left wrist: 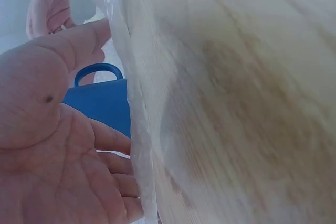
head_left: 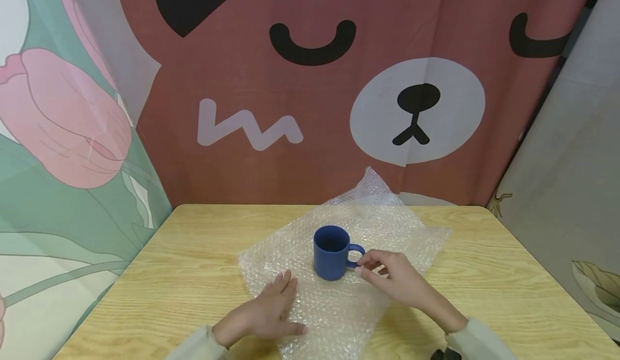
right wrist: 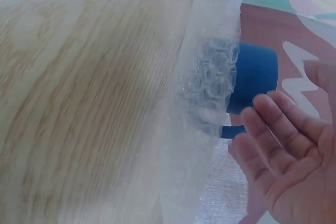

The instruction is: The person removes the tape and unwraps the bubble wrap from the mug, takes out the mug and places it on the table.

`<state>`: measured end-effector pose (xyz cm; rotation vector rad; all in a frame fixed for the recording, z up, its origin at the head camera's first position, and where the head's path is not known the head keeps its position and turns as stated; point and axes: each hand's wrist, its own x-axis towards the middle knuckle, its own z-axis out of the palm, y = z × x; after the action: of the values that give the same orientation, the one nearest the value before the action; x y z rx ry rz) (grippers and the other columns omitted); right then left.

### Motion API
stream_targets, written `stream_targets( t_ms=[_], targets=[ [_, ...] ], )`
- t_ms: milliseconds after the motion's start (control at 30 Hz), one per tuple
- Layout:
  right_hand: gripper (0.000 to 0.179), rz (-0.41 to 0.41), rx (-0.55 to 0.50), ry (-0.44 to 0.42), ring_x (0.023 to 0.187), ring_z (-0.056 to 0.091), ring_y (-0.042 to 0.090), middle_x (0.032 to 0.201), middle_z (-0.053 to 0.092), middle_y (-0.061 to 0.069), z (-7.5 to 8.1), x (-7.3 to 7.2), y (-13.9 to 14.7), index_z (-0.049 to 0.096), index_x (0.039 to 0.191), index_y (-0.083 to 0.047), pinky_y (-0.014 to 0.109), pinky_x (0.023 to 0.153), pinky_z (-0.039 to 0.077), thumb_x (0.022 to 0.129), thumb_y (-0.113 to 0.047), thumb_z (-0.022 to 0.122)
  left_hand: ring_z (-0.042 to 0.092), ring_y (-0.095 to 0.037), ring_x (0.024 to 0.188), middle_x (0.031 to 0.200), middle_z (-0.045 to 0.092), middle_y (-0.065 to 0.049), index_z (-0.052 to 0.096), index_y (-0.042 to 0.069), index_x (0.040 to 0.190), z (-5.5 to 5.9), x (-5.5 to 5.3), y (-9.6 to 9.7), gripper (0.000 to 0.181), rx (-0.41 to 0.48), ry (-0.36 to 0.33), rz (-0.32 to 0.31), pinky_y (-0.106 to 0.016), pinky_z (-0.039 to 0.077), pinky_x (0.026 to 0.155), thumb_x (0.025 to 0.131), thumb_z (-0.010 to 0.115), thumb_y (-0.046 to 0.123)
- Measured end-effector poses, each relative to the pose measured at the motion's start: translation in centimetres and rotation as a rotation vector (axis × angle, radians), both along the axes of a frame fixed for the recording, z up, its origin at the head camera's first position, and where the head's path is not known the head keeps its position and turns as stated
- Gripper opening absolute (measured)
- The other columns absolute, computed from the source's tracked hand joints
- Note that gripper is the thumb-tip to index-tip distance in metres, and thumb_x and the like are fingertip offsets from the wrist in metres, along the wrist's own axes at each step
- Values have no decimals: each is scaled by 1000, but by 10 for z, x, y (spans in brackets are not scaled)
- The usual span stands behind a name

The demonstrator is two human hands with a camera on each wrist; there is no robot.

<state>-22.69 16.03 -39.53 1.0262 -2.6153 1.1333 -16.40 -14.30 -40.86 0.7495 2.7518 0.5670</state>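
Note:
A blue mug (head_left: 330, 263) stands upright on a sheet of bubble wrap (head_left: 334, 317), its handle pointing right. My left hand (head_left: 271, 311) rests at the wrap's near left edge, fingers extended and thumb spread, with nothing in its grasp. Beside the mug's handle is my right hand (head_left: 397, 276), fingers slightly bent. In the right wrist view the thumb and fingers of this hand (right wrist: 289, 156) are well apart, and the handle (right wrist: 232, 131) is not between them. The left wrist view shows the mug (left wrist: 102, 103) beyond my left palm (left wrist: 52, 166), its lower part hidden by fingers and wrap.
The wooden table (head_left: 194, 258) bears the wrap, whose far corner (head_left: 372, 182) sticks up at the back edge. A printed curtain (head_left: 232, 171) hangs right behind the table. A small black object (head_left: 445, 354) shows beside the right sleeve (head_left: 477, 341).

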Motion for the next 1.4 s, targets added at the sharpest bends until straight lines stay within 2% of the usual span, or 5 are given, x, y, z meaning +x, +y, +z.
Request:
stream_targets(
  t_ms=[300,500,667,1167,1400],
  targets=[
    [12,-165,-201,-70,82,62,11,90,67,-7,-2,-15,-7,68,98,-14,27,66,50,95,-24,64,12,-45,141,151,13,-37,25,-18,143,0,-3,0,101,-11,-38,21,-59,16,111,86,67,54],
    [20,-246,-300,-196,80,57,18,89,66,8,0,-26,-13,65,91,-8,27,67,49,96,-27,62,13,-46,141,151,13,-36,26,-17,143,-1,-3,2,104,-33,-33,26,-59,18,110,83,69,56],
    [23,-325,-343,-298,83,56,21,91,64,9,1,-33,-17,63,93,-6,29,71,47,96,-29,62,14,-46,141,151,14,-37,26,-18,143,-2,-3,3,108,-47,-25,18,-59,18,110,79,72,56],
    [19,-295,-316,-310,90,59,16,95,69,1,-9,-44,-28,67,95,-8,32,80,45,95,-27,64,18,-47,139,148,21,-38,31,-19,140,0,-5,0,107,-43,-31,8,-59,21,109,73,81,48],
    [31,-320,-287,-346,79,53,17,85,63,0,-11,-46,-33,67,91,-10,31,68,43,91,-42,66,19,-45,140,149,21,-36,31,-18,141,0,-5,-2,108,-48,-37,5,-53,22,111,72,82,48]
  ],
)
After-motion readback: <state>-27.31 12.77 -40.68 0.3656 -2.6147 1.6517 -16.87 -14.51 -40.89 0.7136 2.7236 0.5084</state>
